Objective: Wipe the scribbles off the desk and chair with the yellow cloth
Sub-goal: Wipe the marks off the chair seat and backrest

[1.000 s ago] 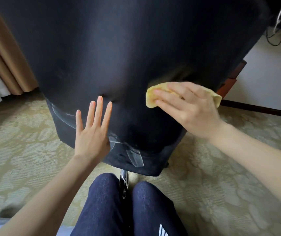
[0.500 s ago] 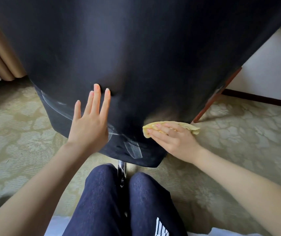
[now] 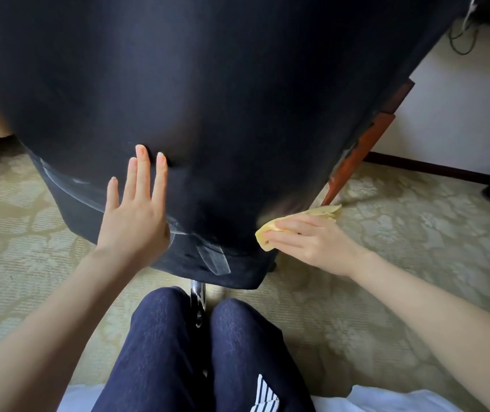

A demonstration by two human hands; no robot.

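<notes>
The black chair back (image 3: 208, 99) fills most of the view, its dark fabric facing the kneeling person. The person's knees (image 3: 238, 337), in dark blue trousers, flank the chrome chair post (image 3: 197, 295) on the patterned carpet (image 3: 401, 233). The left hand (image 3: 135, 215) lies flat on the fabric with fingers spread and straight, holding nothing. From where it sits, it seems to brace the chair so it does not turn away under the rubbing. To the right of it, at the back's lower right edge, the right hand (image 3: 312, 242) forms the working grip. Its fingers lie nearly straight and close together on top of the yellow cloth (image 3: 263, 237), pressing the folded pad against the fabric. The thumb is hidden, so whether it pinches from beneath cannot be told. The cloth pokes out ahead of the fingertips and on the far side of the hand. Just beyond the grip stands a reddish wooden leg (image 3: 359, 162), probably the table's. Left of the grip, white scribbles (image 3: 215, 258) show along the chair's lower band. The chair therefore looks only partly wiped, and the next strokes likely belong on that side.
</notes>
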